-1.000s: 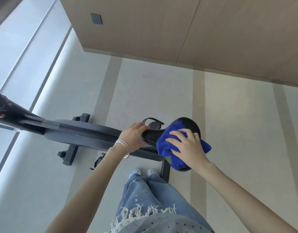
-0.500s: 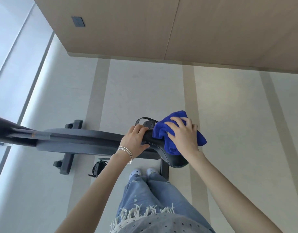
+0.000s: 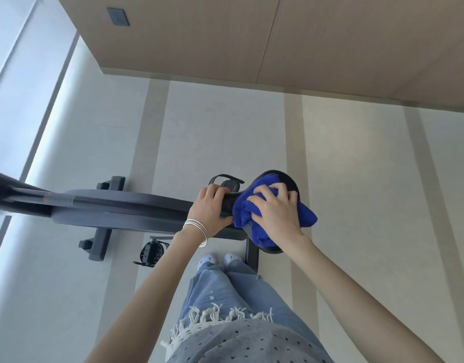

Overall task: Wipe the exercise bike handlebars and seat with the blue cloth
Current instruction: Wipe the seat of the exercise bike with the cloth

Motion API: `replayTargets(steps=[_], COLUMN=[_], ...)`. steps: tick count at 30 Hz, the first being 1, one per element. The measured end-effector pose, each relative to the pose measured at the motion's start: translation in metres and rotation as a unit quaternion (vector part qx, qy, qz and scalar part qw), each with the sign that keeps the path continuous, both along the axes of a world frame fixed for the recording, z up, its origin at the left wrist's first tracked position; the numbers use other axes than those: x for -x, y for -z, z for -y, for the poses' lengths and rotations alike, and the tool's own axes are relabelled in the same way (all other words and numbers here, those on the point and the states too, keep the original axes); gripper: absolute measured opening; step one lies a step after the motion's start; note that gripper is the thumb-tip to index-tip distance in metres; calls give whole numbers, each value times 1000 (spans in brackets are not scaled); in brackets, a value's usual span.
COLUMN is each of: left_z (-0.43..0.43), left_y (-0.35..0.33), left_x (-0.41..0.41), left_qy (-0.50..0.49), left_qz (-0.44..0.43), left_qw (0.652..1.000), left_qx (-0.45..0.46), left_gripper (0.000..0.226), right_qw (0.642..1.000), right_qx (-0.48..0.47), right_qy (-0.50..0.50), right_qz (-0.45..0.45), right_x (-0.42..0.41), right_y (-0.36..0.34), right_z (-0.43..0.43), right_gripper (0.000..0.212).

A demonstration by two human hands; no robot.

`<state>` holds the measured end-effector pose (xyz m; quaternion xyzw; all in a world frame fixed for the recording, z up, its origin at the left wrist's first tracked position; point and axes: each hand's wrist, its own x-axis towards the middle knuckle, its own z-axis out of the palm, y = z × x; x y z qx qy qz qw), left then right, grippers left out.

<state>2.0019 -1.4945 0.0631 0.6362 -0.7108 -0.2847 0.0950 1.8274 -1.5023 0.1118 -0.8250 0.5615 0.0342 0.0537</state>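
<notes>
The grey exercise bike (image 3: 120, 208) stretches from the left edge to the black seat (image 3: 288, 179) in the middle of the head view. My left hand (image 3: 208, 210) grips the narrow nose of the seat, with bangles on the wrist. My right hand (image 3: 274, 213) has curled fingers bunching the blue cloth (image 3: 247, 213) and presses it on the seat's top. The cloth covers most of the saddle and hangs off its right side. The handlebars lie out of frame at the left.
A wood-panelled wall (image 3: 278, 48) with a dark switch plate (image 3: 117, 17) runs across the top. A bright window strip (image 3: 21, 100) lines the left. The bike's front foot (image 3: 101, 231), a pedal (image 3: 151, 251) and my feet (image 3: 220, 258) are on the pale striped floor.
My right hand has slid the cloth across the seat, and its fingers are more curled into the cloth now. My left hand stays on the seat's nose. The camera shifted slightly.
</notes>
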Motion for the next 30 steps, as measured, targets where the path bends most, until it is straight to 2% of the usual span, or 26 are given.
replayTargets(steps=[3,7,11,15,17,23,26,30], left_z=[-1,0,8,17,21,21,17,16], left_y=[1,1,-1,-4,-6,-2,1,1], left_x=[-1,-5,-14,-17,-16,-10,-9,-11], left_qy=[5,34,100,149,154,124,108,96], left_qz=[9,28,76,132,150,148,132,104], left_qw=[1000,999,992,980,977,980,984,989], left_qx=[-3,12,6,-1,-17,-54,-49,-49], left_gripper=[65,66,69,66,68,74,75,74], right_qw=[999,998,996,982,980,989,990,995], right_qx=[28,35,20,-15,-21,43,14,-67], right_qy=[-5,48,80,183,199,140,139,77], right_qz=[27,38,19,40,21,33,19,-2], right_x=[34,68,50,24,18,19,9,-1], right_y=[0,3,6,8,9,13,17,21], right_z=[-8,-14,14,58,59,9,29,80], right_gripper=[30,32,27,26,26,28,28,31])
